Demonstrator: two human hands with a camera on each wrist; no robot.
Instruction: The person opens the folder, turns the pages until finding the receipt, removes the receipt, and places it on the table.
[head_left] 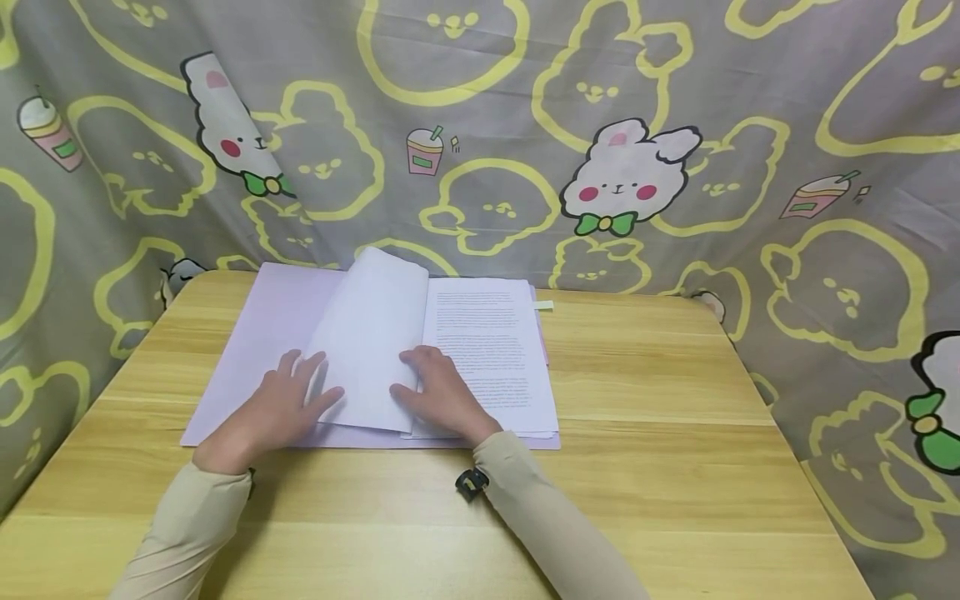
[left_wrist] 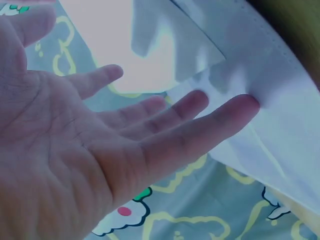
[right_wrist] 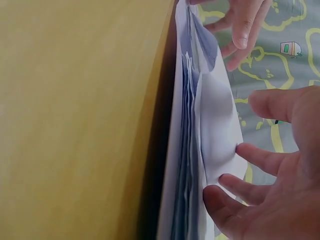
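step in hand, by judgement: turning a leaf (head_left: 375, 308) of the printed stack (head_left: 483, 333) over to the left. located within a lilac folder (head_left: 277, 325), laid flat along the far edge of the desk (head_left: 645, 417), left of centre and well apart from the near edge. part-turned, blank side showing, far corner lifted; not yet flat on the left cover.

left hand (head_left: 277, 408): fingers spread and nearly straight, thumb over the leaf, fingertips about its left edge; no grip visible. right hand (head_left: 446, 393): fingers relaxed, fingertips at the leaf's right part near the fold; apparently touching, nothing clasped.

next move, by judgement: press the leaf down to the left, smooth along the fold, then align near edges. keep the stack steady to avoid dragging sheets beneath.

also present: pale green tab (head_left: 543, 306), projecting from the stack toward the desk's right edge; dark clasp (head_left: 471, 483) at the right wrist, just short of the folder.

in the way: patterned curtain (head_left: 495, 208), hanging close behind the far edge and limiting clearance there; bend in the leaf, likely to resist flattening.
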